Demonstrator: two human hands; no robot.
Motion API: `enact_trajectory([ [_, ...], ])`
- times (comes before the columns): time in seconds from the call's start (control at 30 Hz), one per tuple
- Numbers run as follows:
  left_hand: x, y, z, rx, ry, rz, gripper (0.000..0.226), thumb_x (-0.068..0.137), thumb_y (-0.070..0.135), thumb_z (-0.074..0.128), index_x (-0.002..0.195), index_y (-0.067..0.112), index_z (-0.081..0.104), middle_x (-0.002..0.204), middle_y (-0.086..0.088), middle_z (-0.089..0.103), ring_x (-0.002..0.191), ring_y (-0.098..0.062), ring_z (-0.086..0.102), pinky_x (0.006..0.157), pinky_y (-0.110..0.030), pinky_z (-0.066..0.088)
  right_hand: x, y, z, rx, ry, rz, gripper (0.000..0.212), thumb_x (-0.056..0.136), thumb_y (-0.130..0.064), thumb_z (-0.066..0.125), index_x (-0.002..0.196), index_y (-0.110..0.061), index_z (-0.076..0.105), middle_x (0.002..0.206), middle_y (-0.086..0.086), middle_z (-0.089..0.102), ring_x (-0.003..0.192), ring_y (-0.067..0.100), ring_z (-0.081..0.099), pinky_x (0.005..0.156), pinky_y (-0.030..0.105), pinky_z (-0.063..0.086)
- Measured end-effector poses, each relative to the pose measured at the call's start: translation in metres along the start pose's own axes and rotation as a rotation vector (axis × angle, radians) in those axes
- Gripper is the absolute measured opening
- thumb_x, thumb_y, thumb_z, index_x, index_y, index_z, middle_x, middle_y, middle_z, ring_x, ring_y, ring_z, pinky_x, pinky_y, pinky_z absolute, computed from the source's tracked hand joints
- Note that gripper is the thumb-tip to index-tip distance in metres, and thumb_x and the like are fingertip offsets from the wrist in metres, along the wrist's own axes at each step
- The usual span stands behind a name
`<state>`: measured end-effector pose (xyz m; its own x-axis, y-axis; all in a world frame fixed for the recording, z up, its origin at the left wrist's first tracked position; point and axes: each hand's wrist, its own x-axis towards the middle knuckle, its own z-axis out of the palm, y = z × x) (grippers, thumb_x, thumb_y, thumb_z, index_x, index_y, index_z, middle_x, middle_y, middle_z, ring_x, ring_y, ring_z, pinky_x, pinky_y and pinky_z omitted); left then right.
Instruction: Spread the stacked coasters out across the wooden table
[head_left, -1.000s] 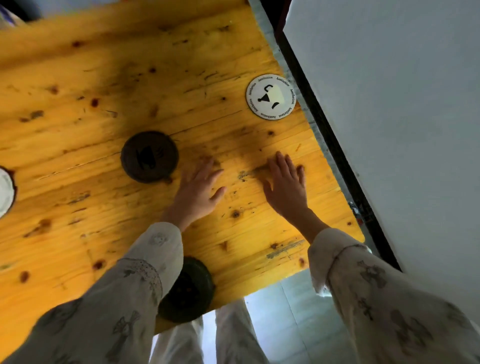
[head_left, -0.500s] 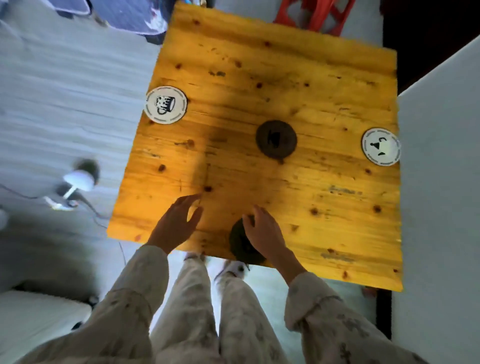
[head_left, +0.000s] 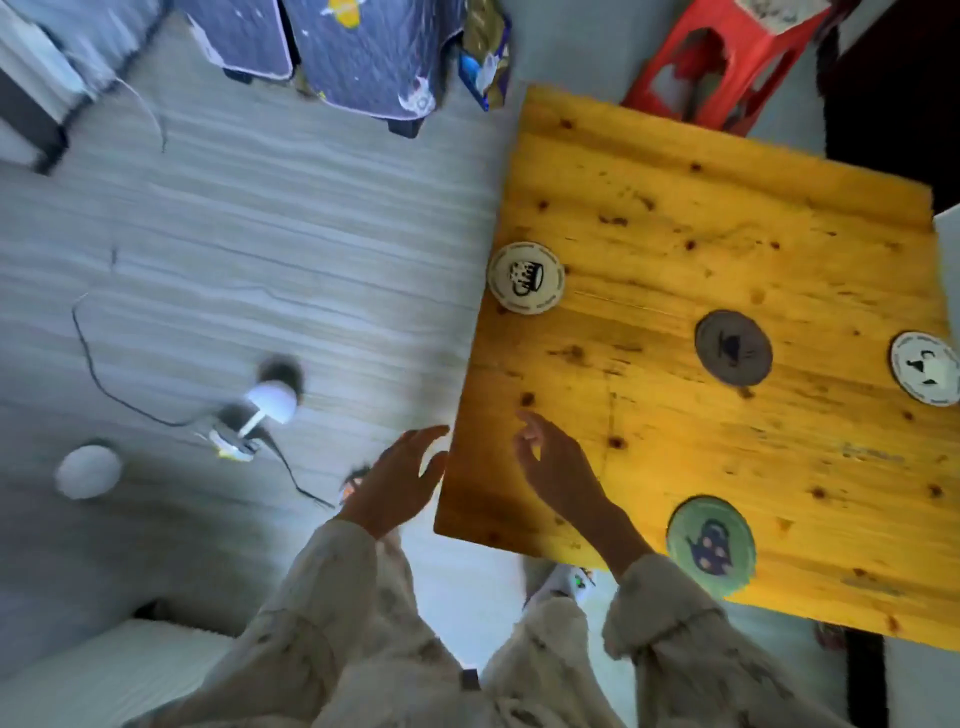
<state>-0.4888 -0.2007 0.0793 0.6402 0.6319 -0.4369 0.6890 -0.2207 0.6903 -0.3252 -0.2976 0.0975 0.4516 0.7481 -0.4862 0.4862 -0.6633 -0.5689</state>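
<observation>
Several round coasters lie apart on the yellow wooden table (head_left: 675, 218). A cream coaster with a cup print (head_left: 525, 277) sits at the left edge. A dark grey coaster (head_left: 733, 347) lies mid-table, a white coaster (head_left: 925, 367) at the right edge, and a green teapot coaster (head_left: 710, 544) near the front edge. My left hand (head_left: 397, 480) hovers off the table's front left corner, fingers apart, empty. My right hand (head_left: 558, 467) hangs over that corner, fingers loosely spread, holding nothing.
A red plastic stool (head_left: 722, 57) stands behind the table. On the grey floor to the left are a small white lamp (head_left: 270, 402) with a black cable, a white round object (head_left: 88, 470), and blue patterned fabric (head_left: 358, 57) at the back. A white wall borders the table's right side.
The view has swung left, so the table now sits at the right. My right hand has left the green coaster and moved left; my left hand has moved off the table edge.
</observation>
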Motion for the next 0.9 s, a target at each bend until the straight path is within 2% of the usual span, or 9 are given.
enact_trajectory([
  [0.1, 0.014, -0.040, -0.082, 0.109, -0.018, 0.058, 0.040, 0.091, 0.021, 0.048, 0.131, 0.016, 0.046, 0.132, -0.010, 0.054, 0.121, -0.024, 0.052, 0.103, -0.031, 0.037, 0.020, -0.056, 0.024, 0.029, 0.004, -0.010, 0.040, 0.096, -0.024, 0.043, 0.135, -0.014, 0.042, 0.131, 0.012, 0.057, 0.120, 0.025, 0.053, 0.100, 0.036, 0.042],
  [0.23, 0.038, -0.075, -0.184, 0.116, 0.172, -0.022, 0.036, 0.089, 0.015, 0.052, 0.125, 0.012, 0.053, 0.120, -0.015, 0.062, 0.108, -0.027, 0.060, 0.096, -0.034, 0.040, 0.051, -0.121, 0.037, 0.095, 0.005, -0.051, 0.040, 0.095, -0.025, 0.045, 0.135, -0.019, 0.042, 0.125, 0.008, 0.061, 0.116, 0.021, 0.057, 0.097, 0.031, 0.043],
  [0.3, 0.053, -0.084, -0.214, 0.071, 0.206, -0.072, 0.035, 0.089, 0.014, 0.052, 0.124, 0.013, 0.053, 0.117, -0.016, 0.063, 0.106, -0.029, 0.060, 0.097, -0.037, 0.042, 0.069, -0.139, 0.036, 0.139, 0.043, -0.048, 0.039, 0.095, -0.024, 0.046, 0.134, -0.018, 0.043, 0.123, 0.008, 0.062, 0.115, 0.020, 0.058, 0.096, 0.030, 0.043],
  [0.47, 0.086, -0.083, -0.230, -0.033, 0.191, -0.097, 0.034, 0.089, 0.012, 0.052, 0.123, 0.012, 0.054, 0.120, -0.014, 0.061, 0.107, -0.030, 0.060, 0.097, -0.036, 0.043, 0.112, -0.159, 0.025, 0.173, 0.117, -0.005, 0.038, 0.095, -0.026, 0.045, 0.133, -0.019, 0.044, 0.122, 0.007, 0.063, 0.113, 0.020, 0.059, 0.094, 0.030, 0.044],
  [0.53, 0.095, -0.077, -0.227, -0.042, 0.133, -0.085, 0.035, 0.089, 0.011, 0.051, 0.124, 0.011, 0.053, 0.121, -0.014, 0.061, 0.108, -0.029, 0.060, 0.095, -0.032, 0.042, 0.126, -0.163, 0.017, 0.199, 0.150, 0.028, 0.038, 0.095, -0.025, 0.045, 0.133, -0.019, 0.044, 0.121, 0.007, 0.063, 0.112, 0.020, 0.059, 0.096, 0.032, 0.045],
  [0.67, 0.134, -0.065, -0.240, -0.018, 0.015, -0.042, 0.038, 0.090, 0.016, 0.050, 0.128, 0.015, 0.049, 0.127, -0.009, 0.057, 0.111, -0.024, 0.058, 0.099, -0.036, 0.043, 0.161, -0.169, -0.006, 0.172, 0.165, 0.018, 0.036, 0.095, -0.025, 0.045, 0.131, -0.020, 0.046, 0.119, 0.007, 0.065, 0.108, 0.019, 0.062, 0.090, 0.028, 0.045],
  [0.8, 0.206, -0.047, -0.280, 0.043, 0.056, 0.026, 0.038, 0.090, 0.016, 0.050, 0.128, 0.014, 0.048, 0.128, -0.009, 0.057, 0.110, -0.026, 0.059, 0.096, -0.035, 0.044, 0.220, -0.176, -0.046, 0.153, 0.232, 0.021, 0.037, 0.095, -0.024, 0.046, 0.131, -0.017, 0.047, 0.118, 0.008, 0.066, 0.107, 0.021, 0.063, 0.088, 0.026, 0.044],
  [0.9, 0.267, -0.021, -0.314, 0.071, 0.120, 0.042, 0.037, 0.090, 0.016, 0.051, 0.127, 0.015, 0.050, 0.127, -0.008, 0.058, 0.108, -0.025, 0.060, 0.090, -0.027, 0.042, 0.268, -0.189, -0.081, 0.190, 0.271, 0.028, 0.037, 0.095, -0.022, 0.046, 0.131, -0.015, 0.047, 0.119, 0.010, 0.066, 0.107, 0.024, 0.063, 0.090, 0.031, 0.046],
])
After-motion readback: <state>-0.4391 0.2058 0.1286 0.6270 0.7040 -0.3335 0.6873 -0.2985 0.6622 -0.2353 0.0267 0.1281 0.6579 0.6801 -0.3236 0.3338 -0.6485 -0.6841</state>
